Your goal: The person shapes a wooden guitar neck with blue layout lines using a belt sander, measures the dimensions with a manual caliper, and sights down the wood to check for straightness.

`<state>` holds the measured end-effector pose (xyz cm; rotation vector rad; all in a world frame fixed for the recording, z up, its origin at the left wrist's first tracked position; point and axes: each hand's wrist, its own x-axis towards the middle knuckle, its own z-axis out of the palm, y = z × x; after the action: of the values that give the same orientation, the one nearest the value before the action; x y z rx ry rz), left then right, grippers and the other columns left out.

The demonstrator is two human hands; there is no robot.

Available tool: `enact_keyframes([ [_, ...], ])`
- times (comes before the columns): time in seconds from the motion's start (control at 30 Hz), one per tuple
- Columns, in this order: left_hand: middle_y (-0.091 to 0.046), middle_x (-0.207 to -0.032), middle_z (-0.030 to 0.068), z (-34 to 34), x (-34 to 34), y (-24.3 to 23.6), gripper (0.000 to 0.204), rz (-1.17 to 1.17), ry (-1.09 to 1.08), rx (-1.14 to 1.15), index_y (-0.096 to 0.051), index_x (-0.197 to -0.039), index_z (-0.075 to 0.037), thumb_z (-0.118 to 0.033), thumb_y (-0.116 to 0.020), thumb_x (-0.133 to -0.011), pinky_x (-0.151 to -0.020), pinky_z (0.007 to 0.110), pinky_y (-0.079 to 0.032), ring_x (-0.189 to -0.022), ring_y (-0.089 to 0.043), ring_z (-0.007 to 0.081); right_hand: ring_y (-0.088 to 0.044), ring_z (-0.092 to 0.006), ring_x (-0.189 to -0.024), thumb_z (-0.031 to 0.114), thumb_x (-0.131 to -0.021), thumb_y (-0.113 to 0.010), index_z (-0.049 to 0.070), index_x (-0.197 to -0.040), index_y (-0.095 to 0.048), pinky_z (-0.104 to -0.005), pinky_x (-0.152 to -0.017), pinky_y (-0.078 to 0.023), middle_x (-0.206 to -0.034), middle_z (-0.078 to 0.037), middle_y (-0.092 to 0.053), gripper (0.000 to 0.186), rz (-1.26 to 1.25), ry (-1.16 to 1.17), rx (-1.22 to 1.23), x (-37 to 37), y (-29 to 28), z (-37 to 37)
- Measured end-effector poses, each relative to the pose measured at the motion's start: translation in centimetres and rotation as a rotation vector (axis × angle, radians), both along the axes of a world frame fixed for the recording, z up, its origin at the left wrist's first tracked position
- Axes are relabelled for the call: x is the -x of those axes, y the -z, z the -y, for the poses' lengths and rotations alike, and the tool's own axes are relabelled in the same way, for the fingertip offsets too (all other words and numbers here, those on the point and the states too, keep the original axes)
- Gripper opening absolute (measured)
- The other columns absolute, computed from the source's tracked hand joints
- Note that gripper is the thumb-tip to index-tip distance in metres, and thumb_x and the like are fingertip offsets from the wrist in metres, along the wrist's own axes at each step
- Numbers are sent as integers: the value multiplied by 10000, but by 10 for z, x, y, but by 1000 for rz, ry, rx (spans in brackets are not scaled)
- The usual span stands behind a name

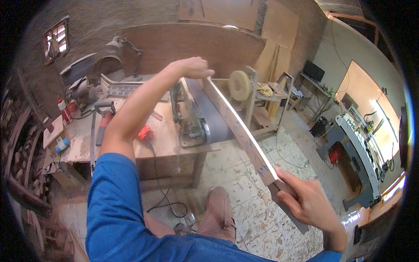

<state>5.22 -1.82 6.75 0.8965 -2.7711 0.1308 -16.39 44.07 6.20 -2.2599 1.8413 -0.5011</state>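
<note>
I hold a long, narrow pale board (235, 126) with blue scribbles on its face, slanting from the upper middle to the lower right. My left hand (194, 69) is closed on its far end, beside the upper end of a belt sander's grey belt (207, 115). The board runs along the belt's right side; whether they touch I cannot tell. My right hand (305, 198) grips the near end, fingers wrapped over it, with a darker grey length (290, 216) showing beneath.
A workbench (168, 153) holds red power tools (146, 133), bottles (64, 109) and a lamp (113, 46). A stand with a pale yellow wheel (239, 85) is behind the board. A machine (353, 153) stands at right. Cables (170, 213) lie on the littered tiled floor (253, 222).
</note>
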Motion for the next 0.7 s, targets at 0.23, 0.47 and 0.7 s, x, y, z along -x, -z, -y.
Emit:
enact_keyframes([
  [0.23,-757,-928,230,-63,-39,35,548,-652,59,-100,-770,-1001,54,-412,-488,-1060,-847,441,-565,-836,-730,339,-714,-202,-724,49,-877,-743,-38,-1290,-635,-298,-656,-531,-906,-212,-730,436,151,128,207,23,50,-78],
  [0.47,-709,-1105,158,-163,-126,165,494,-1883,-33,-552,-618,-1273,7,-432,-506,-1077,-901,400,-574,-930,-729,241,-661,-157,-1016,200,-806,-803,-64,-1214,-657,-305,-909,-494,-1087,-142,-727,507,1063,115,55,26,149,-69],
  [0.7,-596,-1377,256,-249,-157,192,735,-2099,377,-763,-224,-1584,-34,-542,-370,-1073,-893,467,-633,-1061,-723,356,-486,-171,-429,243,-887,-656,24,-1246,-567,-281,-356,-399,-697,-82,-568,430,1873,-49,-770,-54,261,-4],
])
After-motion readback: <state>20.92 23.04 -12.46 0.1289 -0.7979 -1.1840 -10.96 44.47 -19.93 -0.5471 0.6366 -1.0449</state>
